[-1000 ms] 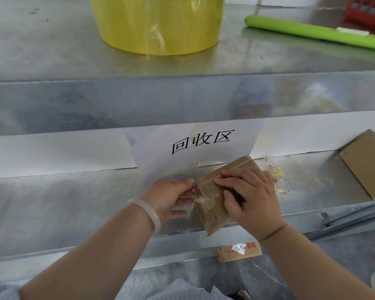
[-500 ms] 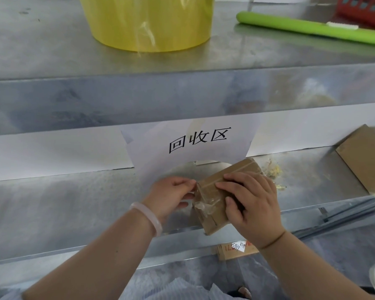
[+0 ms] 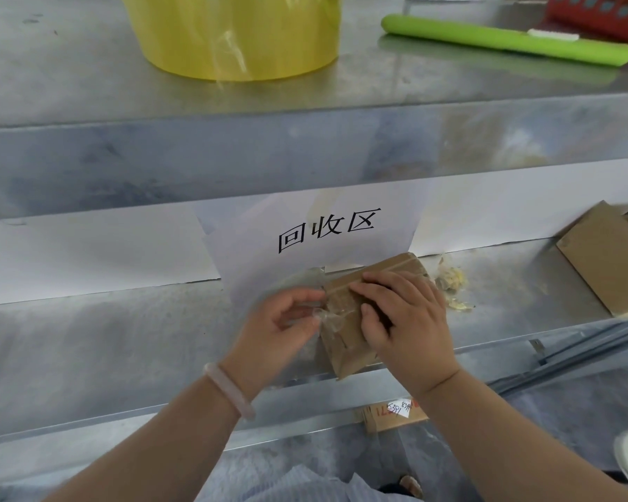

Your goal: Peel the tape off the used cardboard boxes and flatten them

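Observation:
A small brown cardboard box [image 3: 345,347] sits on the lower metal shelf [image 3: 106,338], near its front edge. My right hand [image 3: 403,317] presses down on the box's top, fingers curled over it. My left hand [image 3: 287,320] pinches a crumpled strip of clear tape [image 3: 329,317] that still sticks to the box's left end. A tape band runs along the box's far top edge.
A wad of peeled tape [image 3: 452,284] lies right of the box. Another cardboard box [image 3: 609,255] leans at the far right. A paper sign [image 3: 323,230] hangs behind. On the upper shelf stand a yellow tape roll [image 3: 232,34] and a green cutter [image 3: 504,39].
My left hand has pulled the clear tape a little further left off the box's end. My right hand stays on the box.

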`<state>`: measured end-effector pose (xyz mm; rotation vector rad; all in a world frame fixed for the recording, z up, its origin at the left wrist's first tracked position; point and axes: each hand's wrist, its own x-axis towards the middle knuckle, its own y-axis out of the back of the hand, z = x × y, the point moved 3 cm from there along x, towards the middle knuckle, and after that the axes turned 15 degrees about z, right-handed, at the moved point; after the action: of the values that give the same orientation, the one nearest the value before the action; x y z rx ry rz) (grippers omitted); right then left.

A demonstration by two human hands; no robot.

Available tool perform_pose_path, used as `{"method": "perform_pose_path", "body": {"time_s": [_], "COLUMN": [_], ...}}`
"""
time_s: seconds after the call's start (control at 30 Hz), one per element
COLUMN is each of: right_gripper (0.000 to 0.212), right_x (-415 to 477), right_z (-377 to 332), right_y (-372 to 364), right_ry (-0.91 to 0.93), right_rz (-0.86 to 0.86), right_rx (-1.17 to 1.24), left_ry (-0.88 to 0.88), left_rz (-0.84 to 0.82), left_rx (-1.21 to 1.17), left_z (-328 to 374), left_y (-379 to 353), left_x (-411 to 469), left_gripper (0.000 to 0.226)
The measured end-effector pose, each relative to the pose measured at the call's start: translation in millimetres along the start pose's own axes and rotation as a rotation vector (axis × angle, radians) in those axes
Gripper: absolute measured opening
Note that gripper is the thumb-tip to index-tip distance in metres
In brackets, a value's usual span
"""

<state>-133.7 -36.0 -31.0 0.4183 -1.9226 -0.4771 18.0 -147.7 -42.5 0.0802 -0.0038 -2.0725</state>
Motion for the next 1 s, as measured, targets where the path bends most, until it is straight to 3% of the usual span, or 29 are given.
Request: {"method": "perform_pose_path", "body": {"time_s": [0.1,0.23,0.37,0.57,0.8,1.0], "right_gripper": [0.026,0.026,0.025,0.025,0.025,0.026], "right_x": [-1,-3,-5,-5,-8,-8], "right_z": [-3,-6,-5,-5,-3,-3], "right_y": [-2,-3,-2,-3,0,0], "right_ry": [-0.015,-0.030,-0.025,-0.022,0.009,0.004], "right_rz": [0.009,0.024,0.034,0.051,0.045,0.041], "right_rx": [-0.023,-0.048,-0.039,-0.032,0.004,0.004], "left_ry": [-0.179,-0.357,-0.597,-0.760,-0.631,-0.055], "left_rz": [-0.051,0.042,0.027,-0.011,0.041,0.151], "left_rx": [0.121,0.307,0.455,0.550,0.589,0.117], "left_z": [-4,0,12,19,27,18], "left_y": [1,0,2,0,7,4], "left_x": [-6,-1,2,0,17,21], "left_gripper": [0.032,0.033,0.007,0.005,0.028,0.017]}}
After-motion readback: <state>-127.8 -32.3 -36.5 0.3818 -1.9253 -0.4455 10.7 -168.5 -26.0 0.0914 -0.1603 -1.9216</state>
